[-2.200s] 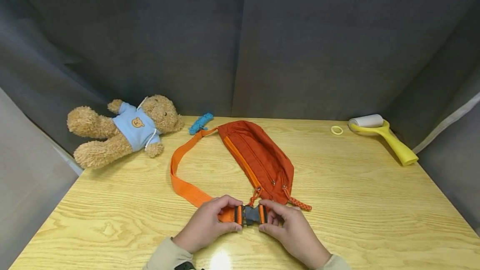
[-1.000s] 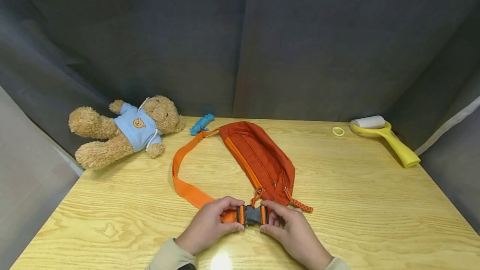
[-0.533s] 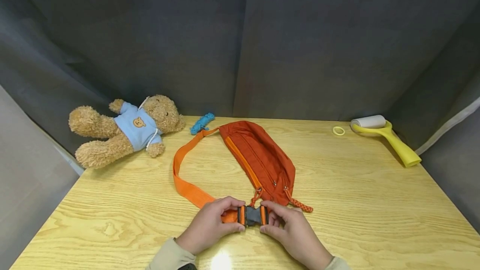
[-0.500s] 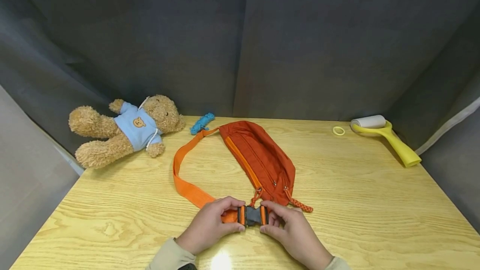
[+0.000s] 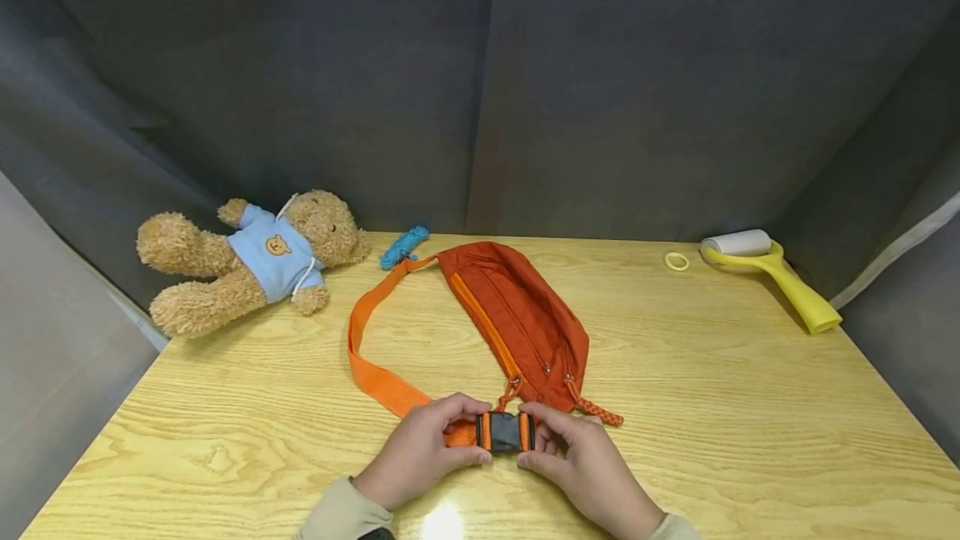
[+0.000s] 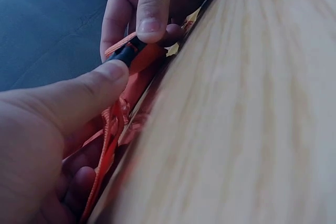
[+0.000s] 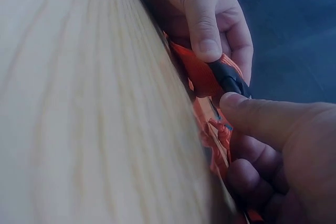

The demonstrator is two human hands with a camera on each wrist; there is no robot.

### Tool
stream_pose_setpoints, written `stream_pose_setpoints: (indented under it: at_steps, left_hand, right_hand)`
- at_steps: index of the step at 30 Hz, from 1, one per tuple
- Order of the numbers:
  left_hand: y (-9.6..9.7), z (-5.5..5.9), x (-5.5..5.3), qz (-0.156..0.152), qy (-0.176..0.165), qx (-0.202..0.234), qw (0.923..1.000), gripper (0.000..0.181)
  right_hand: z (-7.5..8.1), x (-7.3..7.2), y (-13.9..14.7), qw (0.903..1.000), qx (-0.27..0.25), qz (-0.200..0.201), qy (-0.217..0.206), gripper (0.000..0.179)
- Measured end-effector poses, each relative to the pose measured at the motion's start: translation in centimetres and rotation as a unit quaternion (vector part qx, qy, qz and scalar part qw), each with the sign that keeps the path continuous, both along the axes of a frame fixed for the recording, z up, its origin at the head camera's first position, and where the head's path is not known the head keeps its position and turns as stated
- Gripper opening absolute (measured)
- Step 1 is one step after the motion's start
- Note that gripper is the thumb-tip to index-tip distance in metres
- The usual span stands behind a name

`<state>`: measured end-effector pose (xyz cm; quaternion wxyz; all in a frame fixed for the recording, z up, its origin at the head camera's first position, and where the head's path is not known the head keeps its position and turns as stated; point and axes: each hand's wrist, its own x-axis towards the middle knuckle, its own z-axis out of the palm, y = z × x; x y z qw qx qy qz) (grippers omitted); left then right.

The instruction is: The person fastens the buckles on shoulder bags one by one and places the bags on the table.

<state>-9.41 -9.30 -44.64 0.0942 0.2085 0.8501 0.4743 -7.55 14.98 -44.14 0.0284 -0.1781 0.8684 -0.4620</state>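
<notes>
At the near edge, beige sleeves [image 5: 343,513] lead to two hands at the middle of the wood-grain worktop [image 5: 712,432]. The left hand [image 5: 423,448] pinches the left end of a black side-release buckle [image 5: 506,433] between thumb and fingers; the right hand [image 5: 588,461] pinches its right end the same way. The buckle's two halves sit together, orange webbing threaded through each end.

Just beyond, the rust-red waist bag [image 5: 517,315] lies slanting, its near end by the buckle, a braided zip pull [image 5: 597,412] trailing to the right. Its orange strap [image 5: 378,382] curves round on the left to the bag's far end.

Farther left, a teddy bear [image 5: 272,257] in a blue top lies on its back. At far right sits a yellow-handled lint roller [image 5: 791,286], a small yellow ring [image 5: 677,262] to its left. A blue cord bundle [image 5: 404,247] lies near the bag's far end, before the dark backdrop [image 5: 480,90].
</notes>
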Motion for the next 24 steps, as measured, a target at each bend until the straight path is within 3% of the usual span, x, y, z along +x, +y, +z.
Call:
stream_pose_setpoints:
  at_steps: [18, 24]
  left_hand:
    - [-0.06, 0.3, 0.02, -0.003, 0.005, -0.002, 1.0, 0.044]
    - [-0.06, -0.07, 0.07, -0.002, 0.008, -0.006, 0.9999, 0.044]
  right_hand:
    - [0.08, -0.11, -0.07, 1.0, 0.004, -0.003, 0.002, 0.05]
    - [0.04, -0.11, -0.06, 0.9999, 0.013, -0.006, -0.008, 0.051]
